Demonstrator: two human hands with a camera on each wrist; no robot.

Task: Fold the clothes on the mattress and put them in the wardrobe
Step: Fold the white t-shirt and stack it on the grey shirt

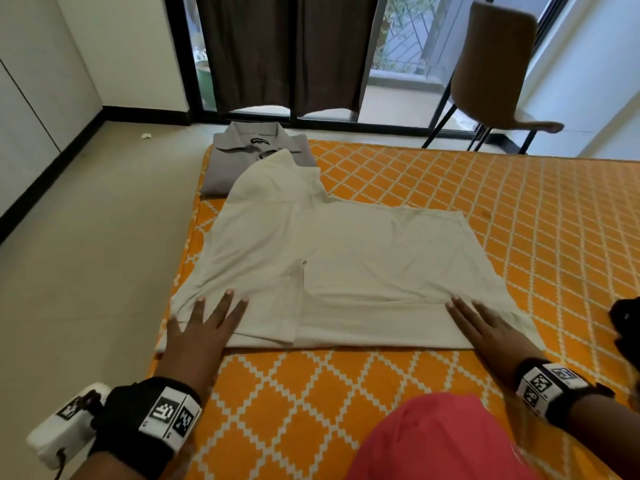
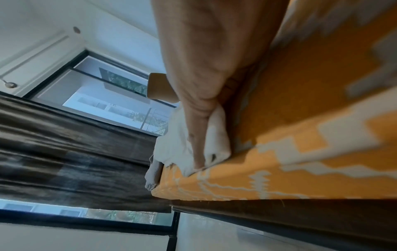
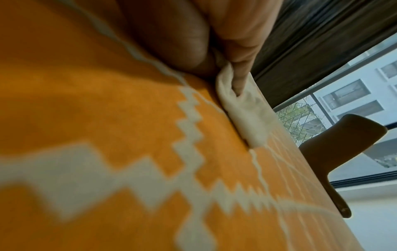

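A cream shirt (image 1: pixel 346 244) lies flat and partly folded on the orange patterned mattress (image 1: pixel 485 188). My left hand (image 1: pixel 204 327) rests on the shirt's near left corner with fingers straight and spread; in the left wrist view a finger (image 2: pixel 197 144) presses the cloth (image 2: pixel 178 135) at the mattress edge. My right hand (image 1: pixel 485 327) lies on the near right hem with straight fingers and the thumb out of sight. In the right wrist view the hem (image 3: pixel 247 118) is pinched between thumb and finger. A folded grey polo shirt (image 1: pixel 242 154) sits at the far left corner.
Bare floor (image 1: pixel 97 237) runs along the mattress's left side. A brown chair (image 1: pixel 491 74) stands past the far right edge, in front of the glass doors with a dark curtain (image 1: pixel 284 50). A black object (image 1: pixel 627 323) sits at the right edge and pink fabric (image 1: pixel 436 441) lies nearest me.
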